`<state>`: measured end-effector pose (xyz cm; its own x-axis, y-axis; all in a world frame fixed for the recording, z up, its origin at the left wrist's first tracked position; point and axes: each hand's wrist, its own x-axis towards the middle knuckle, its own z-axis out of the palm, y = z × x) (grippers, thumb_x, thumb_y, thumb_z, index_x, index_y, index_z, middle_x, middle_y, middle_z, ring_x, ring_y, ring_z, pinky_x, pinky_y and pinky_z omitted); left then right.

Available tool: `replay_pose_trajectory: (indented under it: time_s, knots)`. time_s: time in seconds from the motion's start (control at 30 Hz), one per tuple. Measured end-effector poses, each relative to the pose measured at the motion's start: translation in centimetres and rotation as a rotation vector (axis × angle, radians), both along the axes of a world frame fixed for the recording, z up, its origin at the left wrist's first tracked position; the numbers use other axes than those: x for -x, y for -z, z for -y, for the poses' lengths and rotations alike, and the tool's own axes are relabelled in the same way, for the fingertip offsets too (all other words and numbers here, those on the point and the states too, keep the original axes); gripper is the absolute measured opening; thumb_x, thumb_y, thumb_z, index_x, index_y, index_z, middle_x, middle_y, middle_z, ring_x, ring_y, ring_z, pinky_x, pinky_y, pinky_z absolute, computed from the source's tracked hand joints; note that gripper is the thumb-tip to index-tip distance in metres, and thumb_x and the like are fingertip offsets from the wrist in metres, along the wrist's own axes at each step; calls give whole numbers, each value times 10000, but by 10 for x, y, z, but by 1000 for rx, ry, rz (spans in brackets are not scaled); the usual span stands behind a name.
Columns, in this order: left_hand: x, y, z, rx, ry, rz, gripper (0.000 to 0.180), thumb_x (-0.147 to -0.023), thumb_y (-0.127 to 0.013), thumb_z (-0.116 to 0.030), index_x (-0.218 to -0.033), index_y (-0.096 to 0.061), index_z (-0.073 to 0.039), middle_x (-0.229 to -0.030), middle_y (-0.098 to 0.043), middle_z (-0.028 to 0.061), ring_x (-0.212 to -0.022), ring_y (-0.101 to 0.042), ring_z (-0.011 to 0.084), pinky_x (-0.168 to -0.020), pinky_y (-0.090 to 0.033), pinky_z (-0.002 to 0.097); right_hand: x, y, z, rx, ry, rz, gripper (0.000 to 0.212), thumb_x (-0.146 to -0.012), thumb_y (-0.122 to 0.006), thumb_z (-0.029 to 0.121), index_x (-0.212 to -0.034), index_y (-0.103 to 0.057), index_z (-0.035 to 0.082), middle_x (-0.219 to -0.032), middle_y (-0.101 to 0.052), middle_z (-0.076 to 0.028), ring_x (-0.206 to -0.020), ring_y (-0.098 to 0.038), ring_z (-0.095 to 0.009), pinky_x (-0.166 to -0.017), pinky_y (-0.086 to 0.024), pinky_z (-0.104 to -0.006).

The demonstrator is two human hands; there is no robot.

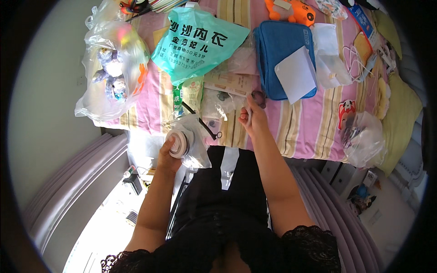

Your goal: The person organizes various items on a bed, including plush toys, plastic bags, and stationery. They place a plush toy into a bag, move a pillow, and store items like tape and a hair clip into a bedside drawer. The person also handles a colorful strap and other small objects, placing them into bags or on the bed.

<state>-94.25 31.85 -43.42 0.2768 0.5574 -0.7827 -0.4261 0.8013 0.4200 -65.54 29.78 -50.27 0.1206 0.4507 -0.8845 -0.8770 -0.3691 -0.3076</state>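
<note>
- At the near edge of the striped cloth (296,132), left of centre: left hand (168,157), grip clamped on round pale-pink item (179,143). Clear zip bag (198,148) touches it; cannot tell whether item is inside. Risk: slack plastic could let it slip past the edge.
- Near, far right: clear bag (364,141), dark contents unclear. Could slide off; sits at the edge.
- Slightly farther, centre: black zip strip (200,120) lies slanted; loose film might snag in it.
- Right of strip: right hand (256,119), grip together on what looks like a slim pale object (249,117); a loose pinch could drop it.
- Far left: plastic carrier (129,98) holding bluish plush toys (111,66).
- Far centre: teal bag (200,34), contents hidden.
- Far right: blue case (273,41), closed; white sheet (296,75) on top may slide if bumped.
</note>
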Motion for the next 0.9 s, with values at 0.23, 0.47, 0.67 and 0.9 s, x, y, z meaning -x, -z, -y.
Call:
replay_pose_trajectory:
  time_s: [0.23,0.47,0.67,0.9]
  knots:
    - [-2,-15,3,-26,67,53,583,-751,-693,-363,-1184,-511,-19,-1050,-615,90,-990,-598,210,-907,-464,335,9,61,-58,185,-6,-117,309,-724,-725,412,-741,-549,159,-596,-440,40,-458,-344,-90,-465,-308,-238]
    - [10,-18,8,-28,52,39,614,-728,-695,-412,-1175,-532,-24,-1081,-617,111,-1008,-597,246,-920,-462,371,-12,-16,-69,151,106,154,203,-780,-658,270,-713,-556,108,-547,-409,-3,-404,-349,-122,-411,-314,-276]
    - [31,-22,14,-32,103,53,631,-704,-723,-413,-1161,-536,-20,-1048,-621,94,-979,-604,234,-893,-475,361,-33,-88,20,31,-405,439,270,-777,-669,244,-619,-560,55,-528,-495,0,-421,-443,-114,-407,-325,-264]
    - [54,-25,28,-42,245,11,562,-724,-708,-356,-1107,-530,15,-942,-618,92,-846,-619,178,-736,-507,284,-66,-11,119,179,-969,959,305,-750,-691,275,-723,-634,-24,-566,-583,-85,-480,-546,-207,-484,-429,-330]
